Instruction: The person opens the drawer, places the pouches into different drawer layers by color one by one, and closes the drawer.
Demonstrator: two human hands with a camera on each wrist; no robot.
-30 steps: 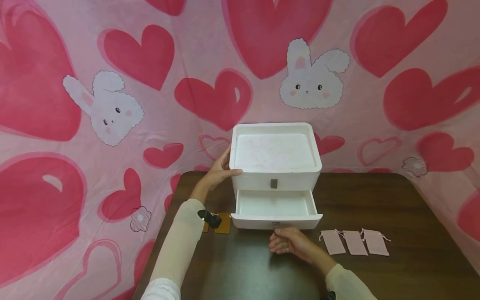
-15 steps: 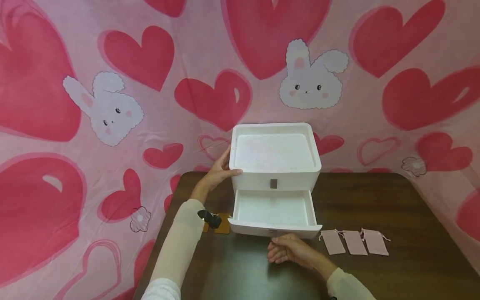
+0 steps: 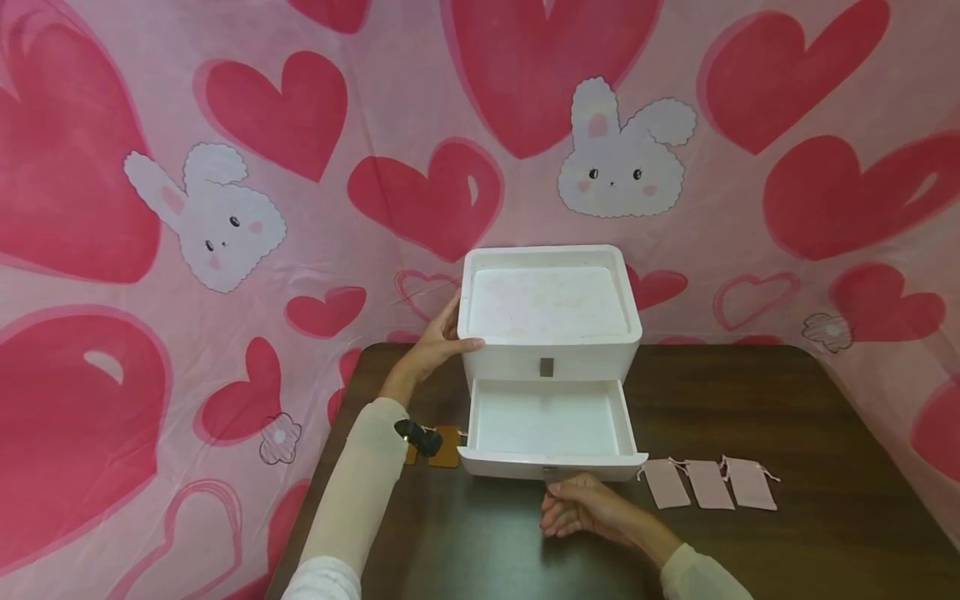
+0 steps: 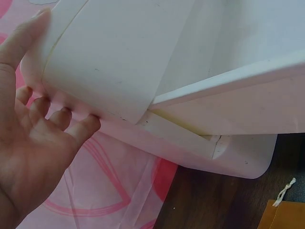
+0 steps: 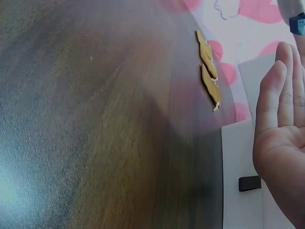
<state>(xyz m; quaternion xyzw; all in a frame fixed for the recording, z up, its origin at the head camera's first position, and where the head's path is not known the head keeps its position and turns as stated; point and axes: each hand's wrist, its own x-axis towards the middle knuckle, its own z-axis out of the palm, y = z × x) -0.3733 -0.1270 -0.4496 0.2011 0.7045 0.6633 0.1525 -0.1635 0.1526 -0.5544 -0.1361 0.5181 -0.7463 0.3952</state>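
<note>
Opening the lower drawer [image 3: 551, 423] looks mostly done, IMO: it stands well out of the white unit [image 3: 551, 304], approx 5 o'clock from the head view's centre. Upper drawer [image 3: 510, 364], at its 12, is closed; can't tell if the lower one has any travel left. L hand [image 3: 438, 342], at the drawer's 10, holds the unit's near corner: thumb over the top edge, fingers bent along the side wall, grip spread wide, prob. to steady it. L forearm comes up from 7. R hand [image 3: 581, 508], at 5 & just below the drawer front, has a loose grip, nothing seen in it; fingers fairly straight in the R wrist view, w/ a pull tab [image 5: 249, 183] showing free nearby. Contact w/ the drawer: can't tell. Farther out on the desk [image 3: 757, 400], 3 pink pouches [image 3: 711, 485] lie in a row at 4, tan pouches [image 3: 444, 447] btwn 8 & 9, partly hidden. Heart-&-rabbit backdrop [image 3: 427, 200] hangs behind, toward 12.
</note>
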